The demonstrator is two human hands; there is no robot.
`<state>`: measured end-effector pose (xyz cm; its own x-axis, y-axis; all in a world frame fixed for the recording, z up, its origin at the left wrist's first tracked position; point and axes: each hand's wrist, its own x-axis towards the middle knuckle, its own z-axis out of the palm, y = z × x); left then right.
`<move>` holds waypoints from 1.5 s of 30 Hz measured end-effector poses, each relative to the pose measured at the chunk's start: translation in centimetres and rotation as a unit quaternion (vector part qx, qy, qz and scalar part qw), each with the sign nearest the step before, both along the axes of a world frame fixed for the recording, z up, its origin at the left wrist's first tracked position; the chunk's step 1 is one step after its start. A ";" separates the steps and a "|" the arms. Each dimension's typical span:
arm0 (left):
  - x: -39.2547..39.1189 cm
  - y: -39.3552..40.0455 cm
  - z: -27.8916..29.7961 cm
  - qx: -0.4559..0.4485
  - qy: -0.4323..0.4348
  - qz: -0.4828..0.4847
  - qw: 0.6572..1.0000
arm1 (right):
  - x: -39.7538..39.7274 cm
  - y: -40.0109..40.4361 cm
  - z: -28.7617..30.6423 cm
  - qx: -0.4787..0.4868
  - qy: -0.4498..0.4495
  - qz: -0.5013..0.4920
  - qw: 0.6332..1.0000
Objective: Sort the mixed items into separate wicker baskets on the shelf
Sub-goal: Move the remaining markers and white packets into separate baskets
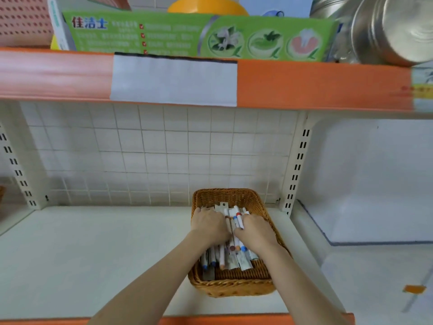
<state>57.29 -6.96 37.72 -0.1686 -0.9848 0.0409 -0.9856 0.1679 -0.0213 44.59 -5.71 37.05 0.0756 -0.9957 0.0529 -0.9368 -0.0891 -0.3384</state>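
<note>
Markers (236, 233) lie heaped in the basket (232, 287), long axes running front to back, directly under both hands. Left hand (208, 225) rests palm-down on the pile's left side, fingers curled into it; grip unclear. Right hand (255, 229) pinches markers at the pile's right. Both equally near. Basket sits on the white shelf (93, 254), right of centre, tiled wall (152, 156) behind; orange upper shelf (304, 83) overhead.

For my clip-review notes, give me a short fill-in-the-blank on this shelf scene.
1. Both hands, left hand and right hand, are inside the ____ basket.
2. The basket holds a pile of ____.
3. The box on the upper shelf is mainly ____.
4. The upper shelf's edge is ____.

Missing words: wicker; markers; green; orange
</note>
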 end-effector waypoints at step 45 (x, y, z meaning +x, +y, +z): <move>40.2 23.7 0.8 -0.103 0.132 0.179 0.970 | 36.8 19.3 1.9 -0.038 -0.001 0.218 0.975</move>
